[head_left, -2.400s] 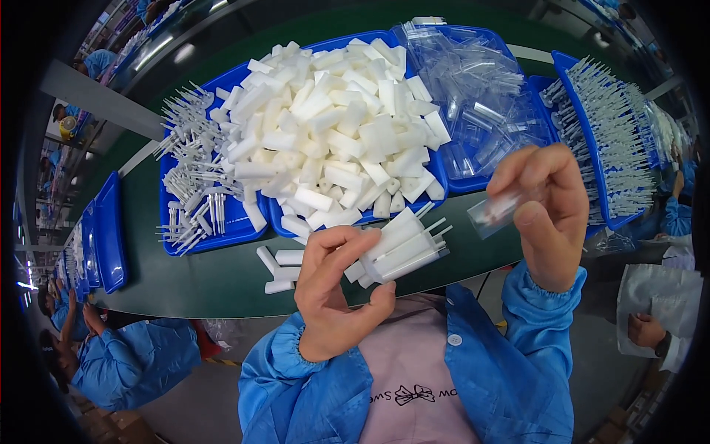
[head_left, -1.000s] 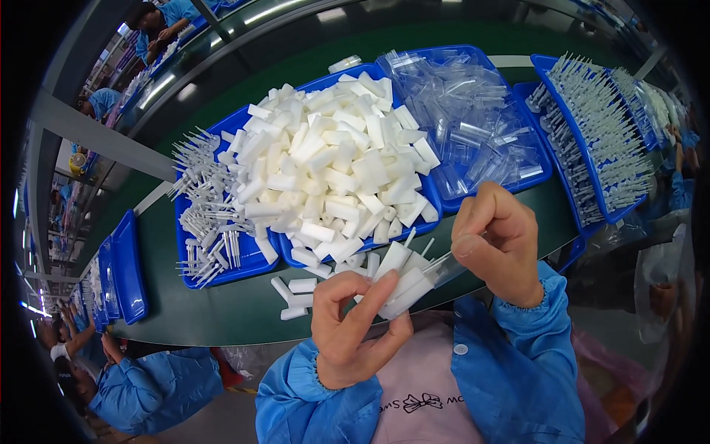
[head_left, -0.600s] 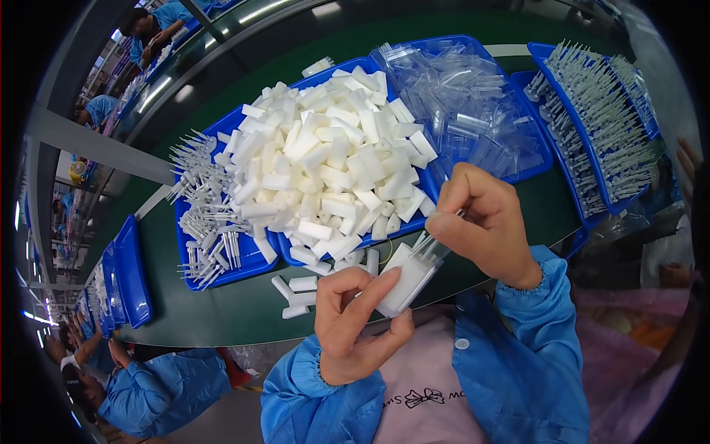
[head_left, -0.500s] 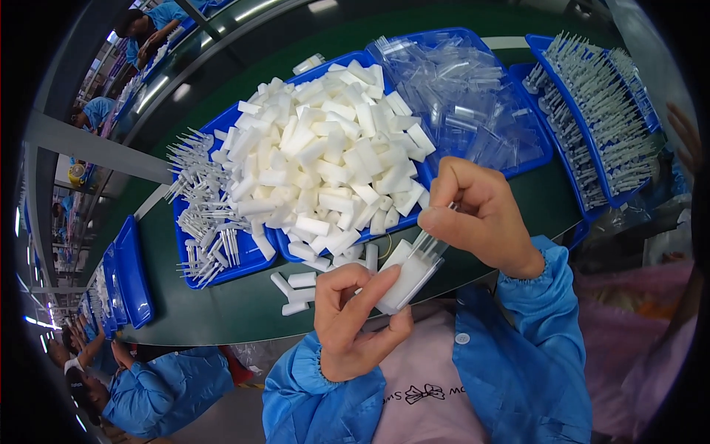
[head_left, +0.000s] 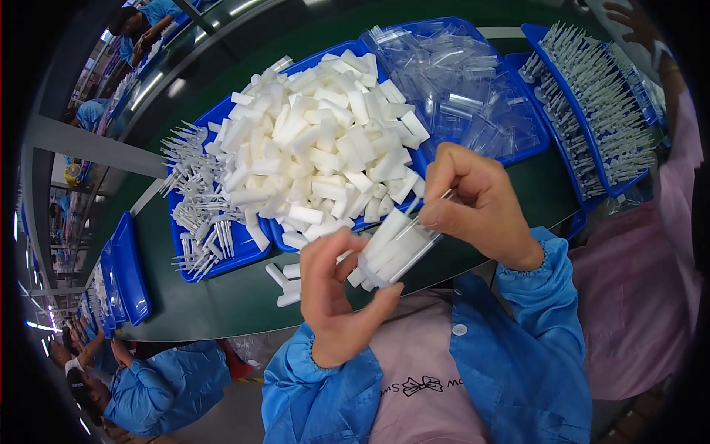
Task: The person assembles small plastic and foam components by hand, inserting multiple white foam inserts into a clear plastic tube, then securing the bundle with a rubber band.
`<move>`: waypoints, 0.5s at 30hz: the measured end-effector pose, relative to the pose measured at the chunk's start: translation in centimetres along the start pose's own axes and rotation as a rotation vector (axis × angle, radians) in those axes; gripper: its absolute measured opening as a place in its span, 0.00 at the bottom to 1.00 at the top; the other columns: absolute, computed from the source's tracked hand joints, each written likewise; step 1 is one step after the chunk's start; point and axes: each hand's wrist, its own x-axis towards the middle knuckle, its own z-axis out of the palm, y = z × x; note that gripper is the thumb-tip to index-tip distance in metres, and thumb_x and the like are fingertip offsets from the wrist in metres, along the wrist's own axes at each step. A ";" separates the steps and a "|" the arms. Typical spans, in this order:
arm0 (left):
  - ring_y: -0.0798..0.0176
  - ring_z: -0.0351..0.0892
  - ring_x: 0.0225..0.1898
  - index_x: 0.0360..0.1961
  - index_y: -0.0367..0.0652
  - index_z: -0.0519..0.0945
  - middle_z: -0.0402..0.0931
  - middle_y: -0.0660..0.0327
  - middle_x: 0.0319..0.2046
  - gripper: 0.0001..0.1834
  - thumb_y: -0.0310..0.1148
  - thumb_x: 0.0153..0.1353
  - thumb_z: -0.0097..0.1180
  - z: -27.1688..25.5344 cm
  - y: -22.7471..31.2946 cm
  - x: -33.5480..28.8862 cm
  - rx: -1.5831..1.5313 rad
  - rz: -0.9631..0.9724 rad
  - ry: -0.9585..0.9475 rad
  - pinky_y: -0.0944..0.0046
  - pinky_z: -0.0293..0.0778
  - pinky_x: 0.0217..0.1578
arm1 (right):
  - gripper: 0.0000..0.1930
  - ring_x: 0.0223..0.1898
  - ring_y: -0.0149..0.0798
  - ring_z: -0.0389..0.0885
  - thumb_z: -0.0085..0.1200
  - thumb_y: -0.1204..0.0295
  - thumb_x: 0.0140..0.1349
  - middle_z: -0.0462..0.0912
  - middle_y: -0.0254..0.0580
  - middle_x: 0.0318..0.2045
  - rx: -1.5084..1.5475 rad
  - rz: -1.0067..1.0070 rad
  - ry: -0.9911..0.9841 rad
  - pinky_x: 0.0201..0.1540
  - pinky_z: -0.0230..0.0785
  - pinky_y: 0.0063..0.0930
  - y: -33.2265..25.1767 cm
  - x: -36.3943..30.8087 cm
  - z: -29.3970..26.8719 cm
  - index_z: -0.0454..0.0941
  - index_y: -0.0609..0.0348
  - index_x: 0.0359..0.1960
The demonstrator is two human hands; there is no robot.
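The left hand (head_left: 336, 296) squeezes a bunch of white tubes (head_left: 392, 248) above the green table (head_left: 222, 296). The right hand (head_left: 477, 203) pinches a thin clear stick (head_left: 425, 211) over them. The tubes look light, hard and smooth, so hold them around the middle. More fill the blue tray (head_left: 285, 237) behind.

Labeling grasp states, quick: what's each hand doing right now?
Left hand: closed, holding a bundle of white tubes.
Right hand: closed, fingers pinching a clear bag around the tubes.
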 end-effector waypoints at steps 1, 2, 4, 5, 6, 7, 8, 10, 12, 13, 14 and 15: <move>0.62 0.74 0.45 0.52 0.32 0.71 0.69 0.58 0.43 0.33 0.24 0.42 0.70 0.3 -0.3 0.0 -0.291 -0.082 0.088 0.66 0.71 0.47 | 0.12 0.24 0.19 0.63 0.61 0.68 0.56 0.67 0.28 0.23 -0.001 -0.003 -0.004 0.26 0.54 0.14 -0.2 0.0 -0.1 0.69 0.58 0.25; 0.62 0.74 0.45 0.52 0.32 0.71 0.69 0.58 0.43 0.33 0.24 0.42 0.70 0.0 -0.9 0.0 -0.293 -0.081 0.085 0.66 0.71 0.47 | 0.13 0.25 0.19 0.63 0.61 0.66 0.56 0.67 0.28 0.23 0.026 0.023 0.005 0.27 0.54 0.14 -0.4 -0.1 -0.3 0.69 0.57 0.25; 0.60 0.74 0.49 0.52 0.32 0.70 0.69 0.59 0.45 0.33 0.29 0.45 0.71 -1.0 -2.0 0.0 -0.484 -0.304 -0.098 0.64 0.71 0.51 | 0.15 0.25 0.19 0.63 0.62 0.63 0.56 0.67 0.28 0.23 0.053 0.049 0.016 0.27 0.54 0.14 -0.5 -0.1 -0.5 0.69 0.57 0.26; 0.60 0.74 0.49 0.52 0.32 0.70 0.69 0.59 0.45 0.33 0.29 0.45 0.71 -1.0 -2.2 0.0 -0.484 -0.304 -0.097 0.64 0.71 0.51 | 0.16 0.25 0.19 0.62 0.62 0.62 0.56 0.67 0.28 0.23 0.065 0.073 0.015 0.27 0.54 0.13 -0.4 0.0 -0.5 0.68 0.57 0.26; 0.60 0.74 0.49 0.51 0.31 0.70 0.68 0.58 0.46 0.31 0.28 0.46 0.70 -1.0 -2.4 -0.1 -0.517 -0.294 -0.097 0.64 0.72 0.50 | 0.17 0.25 0.19 0.62 0.63 0.61 0.55 0.67 0.27 0.23 0.077 0.097 0.013 0.28 0.55 0.13 -0.4 0.0 -0.5 0.68 0.57 0.26; 0.61 0.74 0.48 0.50 0.30 0.71 0.67 0.57 0.47 0.29 0.27 0.47 0.70 -1.1 -2.6 -0.1 -0.549 -0.284 -0.097 0.64 0.73 0.49 | 0.17 0.25 0.19 0.62 0.63 0.61 0.55 0.67 0.27 0.23 0.077 0.099 0.012 0.28 0.55 0.13 -0.2 0.0 -0.5 0.68 0.57 0.26; 0.61 0.74 0.48 0.49 0.29 0.72 0.67 0.56 0.48 0.27 0.26 0.48 0.69 -1.0 -2.6 0.0 -0.583 -0.273 -0.096 0.64 0.74 0.48 | 0.14 0.26 0.18 0.67 0.62 0.65 0.56 0.71 0.29 0.24 0.092 0.080 0.002 0.28 0.59 0.13 0.0 0.0 -0.7 0.69 0.58 0.27; 0.61 0.74 0.48 0.48 0.29 0.73 0.67 0.56 0.49 0.26 0.24 0.48 0.68 -0.8 -2.3 0.2 -0.574 -0.274 -0.075 0.64 0.74 0.48 | 0.12 0.27 0.17 0.71 0.62 0.69 0.57 0.75 0.30 0.25 0.106 0.061 -0.009 0.27 0.63 0.12 0.2 -0.2 -0.9 0.70 0.58 0.28; 0.61 0.74 0.48 0.48 0.28 0.73 0.67 0.55 0.49 0.24 0.23 0.49 0.66 -0.9 -2.4 0.4 -0.561 -0.269 -0.045 0.65 0.74 0.47 | 0.09 0.28 0.18 0.71 0.60 0.72 0.58 0.76 0.32 0.28 0.115 0.041 0.003 0.28 0.63 0.12 0.4 -0.2 -0.9 0.72 0.60 0.34; 0.61 0.74 0.48 0.48 0.29 0.73 0.67 0.55 0.49 0.23 0.21 0.49 0.65 -0.9 -2.6 0.4 -0.580 -0.247 -0.052 0.64 0.74 0.48 | 0.09 0.28 0.18 0.71 0.60 0.72 0.58 0.76 0.32 0.28 0.115 0.041 -0.005 0.28 0.63 0.12 -0.1 -0.4 -1.1 0.72 0.60 0.34; 0.61 0.74 0.49 0.48 0.29 0.73 0.66 0.55 0.49 0.23 0.20 0.50 0.64 -1.1 -2.6 0.3 -0.597 -0.227 -0.055 0.63 0.74 0.49 | 0.09 0.29 0.20 0.72 0.59 0.73 0.58 0.76 0.34 0.29 0.205 0.141 -0.025 0.31 0.64 0.13 -1.0 -0.9 -1.4 0.73 0.61 0.36; 0.61 0.74 0.49 0.48 0.29 0.73 0.66 0.55 0.49 0.23 0.20 0.50 0.64 -1.2 -2.6 0.4 -0.595 -0.226 -0.043 0.63 0.74 0.49 | 0.09 0.31 0.22 0.73 0.58 0.75 0.57 0.77 0.36 0.31 0.295 0.242 -0.045 0.33 0.65 0.15 -1.5 -1.1 -1.6 0.74 0.63 0.38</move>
